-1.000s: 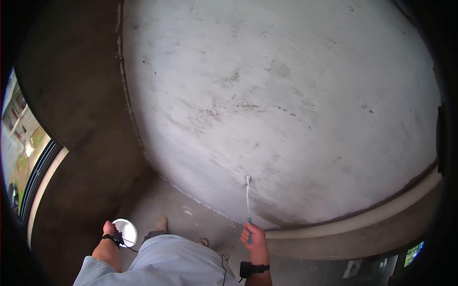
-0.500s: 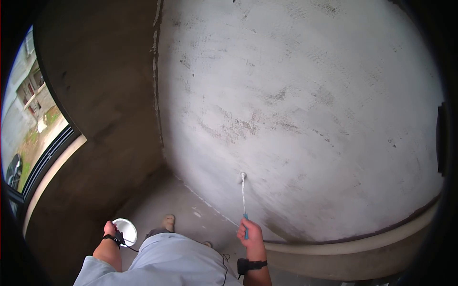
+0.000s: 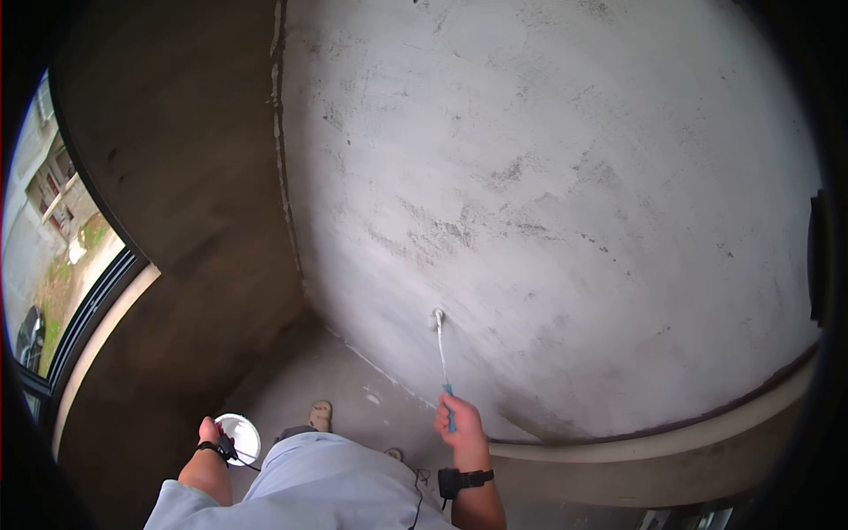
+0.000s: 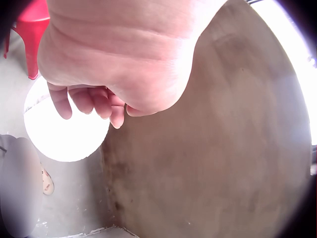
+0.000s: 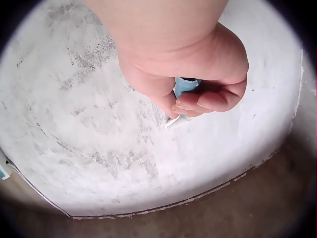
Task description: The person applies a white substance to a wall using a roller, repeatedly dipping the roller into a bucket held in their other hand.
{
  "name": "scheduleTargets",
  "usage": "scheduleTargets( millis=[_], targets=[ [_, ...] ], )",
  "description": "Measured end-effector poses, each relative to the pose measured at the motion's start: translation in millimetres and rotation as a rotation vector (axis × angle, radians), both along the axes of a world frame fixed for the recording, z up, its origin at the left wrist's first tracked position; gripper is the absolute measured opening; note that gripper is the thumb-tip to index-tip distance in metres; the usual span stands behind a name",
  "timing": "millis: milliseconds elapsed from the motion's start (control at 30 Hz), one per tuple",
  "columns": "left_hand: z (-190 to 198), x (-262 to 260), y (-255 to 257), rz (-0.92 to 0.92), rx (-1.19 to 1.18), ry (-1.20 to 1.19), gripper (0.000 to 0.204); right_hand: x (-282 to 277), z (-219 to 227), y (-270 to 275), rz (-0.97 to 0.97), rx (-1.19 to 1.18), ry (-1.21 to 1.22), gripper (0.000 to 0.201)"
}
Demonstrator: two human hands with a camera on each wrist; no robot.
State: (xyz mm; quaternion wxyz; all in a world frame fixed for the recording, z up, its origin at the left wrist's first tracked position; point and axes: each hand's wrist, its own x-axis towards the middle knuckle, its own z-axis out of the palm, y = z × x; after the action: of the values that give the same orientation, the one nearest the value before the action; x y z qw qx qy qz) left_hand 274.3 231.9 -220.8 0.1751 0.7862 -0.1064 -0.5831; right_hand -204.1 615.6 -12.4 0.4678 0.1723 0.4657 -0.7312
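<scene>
Since the earlier frame the roller head (image 3: pixel 437 316) has shifted slightly up and left on the wall, and the right hand (image 3: pixel 458 424) has risen with it; the left hand (image 3: pixel 210 433) has dropped a little lower.

Nearest the body, the left hand's fingers (image 4: pixel 88 100) curl over the near rim of a white bucket (image 3: pixel 240 435). In the left wrist view the fingertips overlap the bucket's bright rim, so the hand grips it. Beyond those fingers lie bare concrete floor (image 3: pixel 353 389) and a sandalled foot (image 3: pixel 320 412); a red stool (image 4: pixel 30 29) stands behind the hand in the wrist view.

The right hand is clenched round the blue handle (image 5: pixel 185 86) of the paint roller (image 3: pixel 442 358), fingers (image 5: pixel 208 100) wrapped fully over the grip. The roller's long axis runs from the fist up and slightly left, away from the body, with the head touching the grey plastered wall (image 3: pixel 574 177) just above the floor joint.

Past the fingertips the wall surface extends unobstructed upward and to the right. To the left of the head a vertical corner edge (image 3: pixel 281 159) meets a darker brown wall (image 3: pixel 177 177). Further left, a window opening (image 3: pixel 53 238). To the right, a raised ledge (image 3: pixel 654 450) runs along the wall base.
</scene>
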Motion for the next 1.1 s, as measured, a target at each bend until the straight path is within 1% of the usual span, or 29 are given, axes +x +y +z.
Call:
scheduleTargets(
  millis=[33,67,133,167,233,300,333,433,633,700,833,900,1000,1067,1100],
  targets=[
    [-7.9,0.5,-3.4,-0.024,-0.003,-0.004,0.022,0.9,0.3,4.7,-0.024,-0.003,-0.004,0.018],
    [-23.1,4.5,-6.3,-0.043,0.005,0.043,0.025,2.1,0.6,10.6,-0.031,-0.001,0.012,0.018],
    [-23.2,-3.9,-10.2,-0.094,0.012,0.084,0.027,6.4,-1.3,27.7,-0.08,0.001,0.019,0.018],
    [-4.2,-17.7,-5.8,-0.098,0.015,0.09,0.026,7.0,-4.5,37.2,-0.086,-0.009,0.015,0.018],
    [-19.7,-18.8,-12.9,-0.172,0.01,0.095,0.024,12.0,-2.9,56.2,-0.12,-0.017,0.008,0.019],
    [-5.0,-33.0,-10.0,-0.213,0.009,0.107,0.023,18.6,3.3,72.9,-0.174,0.022,0.032,0.019],
    [1.5,-40.4,-8.4,-0.225,0.007,0.122,0.021,20.5,-0.7,84.9,-0.193,0.02,0.03,0.019],
    [7.2,-58.3,-7.0,-0.267,-0.009,0.135,0.019,27.1,-14.6,124.4,-0.218,-0.026,0.013,0.018],
    [17.3,-87.8,-3.4,-0.364,-0.03,0.18,0.017,45.6,-27.5,184.2,-0.393,-0.075,0.028,0.018],
    [24.9,-98.1,1.2,-0.374,-0.043,0.169,0.018,49.5,-28.7,200.0,-0.47,-0.072,0.007,0.018],
    [33.6,-108.9,8.4,-0.313,-0.05,0.154,0.022,54.0,-32.5,223.3,-0.541,-0.095,0.019,0.019],
    [36.0,-110.4,13.1,-0.294,-0.047,0.15,0.024,54.8,-33.6,229.5,-0.574,-0.042,0.057,0.02],
    [40.0,-107.9,20.9,-0.249,-0.049,0.159,0.027,54.4,-26.9,234.6,-0.563,-0.025,0.12,0.019],
    [40.1,-100.7,22.6,-0.29,-0.06,0.188,0.029,52.1,-27.9,236.6,-0.537,-0.046,0.127,0.02],
    [43.2,-98.6,24.1,-0.283,-0.066,0.187,0.029,51.3,-29.3,237.2,-0.517,-0.061,0.137,0.02]
  ],
)
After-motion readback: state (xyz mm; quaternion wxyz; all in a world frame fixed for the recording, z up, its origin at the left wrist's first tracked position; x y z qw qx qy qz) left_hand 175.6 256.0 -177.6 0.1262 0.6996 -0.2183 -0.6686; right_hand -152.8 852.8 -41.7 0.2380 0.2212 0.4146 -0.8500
